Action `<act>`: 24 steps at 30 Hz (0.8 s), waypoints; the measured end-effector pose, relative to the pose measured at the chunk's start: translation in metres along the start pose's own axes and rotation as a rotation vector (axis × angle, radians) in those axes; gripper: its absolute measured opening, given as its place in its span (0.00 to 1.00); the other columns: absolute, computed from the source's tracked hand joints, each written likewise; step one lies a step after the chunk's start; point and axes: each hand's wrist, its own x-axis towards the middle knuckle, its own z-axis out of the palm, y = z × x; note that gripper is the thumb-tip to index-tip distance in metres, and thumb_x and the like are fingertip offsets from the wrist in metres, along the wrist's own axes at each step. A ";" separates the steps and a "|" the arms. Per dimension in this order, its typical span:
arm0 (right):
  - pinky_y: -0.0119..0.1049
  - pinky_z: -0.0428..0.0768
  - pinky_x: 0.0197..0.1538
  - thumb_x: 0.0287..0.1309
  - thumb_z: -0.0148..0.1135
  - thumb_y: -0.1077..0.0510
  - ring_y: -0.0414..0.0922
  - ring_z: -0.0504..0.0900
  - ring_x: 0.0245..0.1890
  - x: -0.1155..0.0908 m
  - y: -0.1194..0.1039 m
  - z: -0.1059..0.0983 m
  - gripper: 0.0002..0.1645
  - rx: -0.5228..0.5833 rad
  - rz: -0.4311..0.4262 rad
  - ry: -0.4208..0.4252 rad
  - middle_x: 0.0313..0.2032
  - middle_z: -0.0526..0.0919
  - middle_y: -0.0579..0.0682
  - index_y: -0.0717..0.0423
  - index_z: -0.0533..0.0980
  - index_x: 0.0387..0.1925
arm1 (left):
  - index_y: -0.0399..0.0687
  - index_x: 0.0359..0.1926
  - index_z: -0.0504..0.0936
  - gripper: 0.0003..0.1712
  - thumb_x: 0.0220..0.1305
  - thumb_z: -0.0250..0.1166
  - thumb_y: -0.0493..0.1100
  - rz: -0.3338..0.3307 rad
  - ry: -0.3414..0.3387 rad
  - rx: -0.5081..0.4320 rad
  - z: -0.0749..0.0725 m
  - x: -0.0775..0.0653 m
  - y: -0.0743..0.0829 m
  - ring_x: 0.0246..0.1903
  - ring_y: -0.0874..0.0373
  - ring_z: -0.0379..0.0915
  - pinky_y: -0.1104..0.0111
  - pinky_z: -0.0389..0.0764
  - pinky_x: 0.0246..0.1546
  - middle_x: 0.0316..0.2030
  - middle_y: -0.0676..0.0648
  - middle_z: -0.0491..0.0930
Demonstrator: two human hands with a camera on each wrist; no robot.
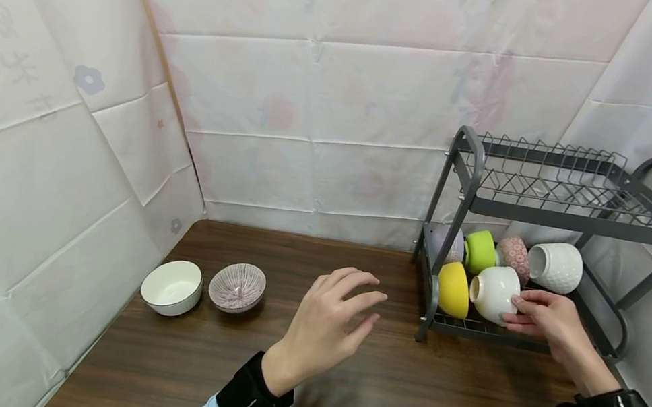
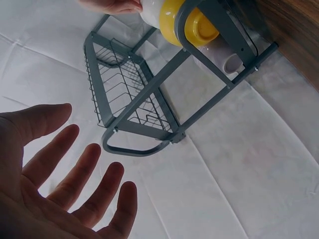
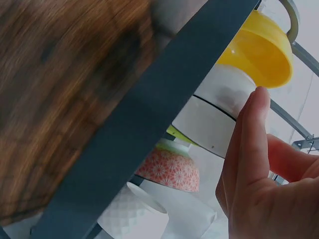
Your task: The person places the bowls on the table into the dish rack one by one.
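Observation:
My right hand (image 1: 552, 323) grips the rim of a glossy white bowl (image 1: 494, 294), with fingertips and thumb at its right side. This bowl lies tipped on its side on the lower tier of a dark grey two-tier dish rack (image 1: 574, 224). Just left of it is a yellow bowl (image 1: 453, 290), also on its side. Over the table, left of the rack, hovers my left hand (image 1: 326, 322), fingers spread and loosely bent. Nothing lies in its palm in the left wrist view.
Behind the white bowl sit a lilac bowl (image 1: 455, 246), a green bowl (image 1: 481, 251), a pink patterned bowl (image 1: 514, 259) and a white textured cup (image 1: 562, 268). A white bowl with a dark rim (image 1: 172, 288) and a striped bowl (image 1: 237, 287) stand upright on the table's left.

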 end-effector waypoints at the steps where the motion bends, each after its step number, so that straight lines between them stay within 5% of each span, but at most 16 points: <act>1: 0.44 0.89 0.39 0.79 0.55 0.64 0.46 0.92 0.32 0.000 -0.001 0.000 0.16 -0.016 0.001 -0.006 0.34 0.88 0.57 0.79 0.70 0.53 | 0.54 0.49 0.90 0.16 0.59 0.77 0.40 0.001 0.000 0.000 0.000 0.000 0.000 0.58 0.54 0.76 0.60 0.78 0.47 0.55 0.52 0.82; 16: 0.46 0.89 0.34 0.77 0.58 0.62 0.49 0.91 0.29 -0.001 -0.004 0.005 0.19 -0.248 -0.078 0.042 0.33 0.87 0.57 0.80 0.69 0.51 | 0.54 0.49 0.90 0.15 0.60 0.76 0.40 0.004 0.002 0.006 -0.001 0.001 0.001 0.58 0.54 0.76 0.60 0.78 0.46 0.55 0.52 0.82; 24: 0.40 0.83 0.25 0.69 0.68 0.56 0.48 0.86 0.24 -0.013 -0.009 0.012 0.21 -0.659 -0.300 0.251 0.31 0.87 0.57 0.72 0.76 0.50 | 0.55 0.49 0.90 0.16 0.59 0.77 0.40 0.001 -0.002 0.007 -0.002 -0.001 0.001 0.57 0.54 0.76 0.60 0.78 0.47 0.55 0.53 0.82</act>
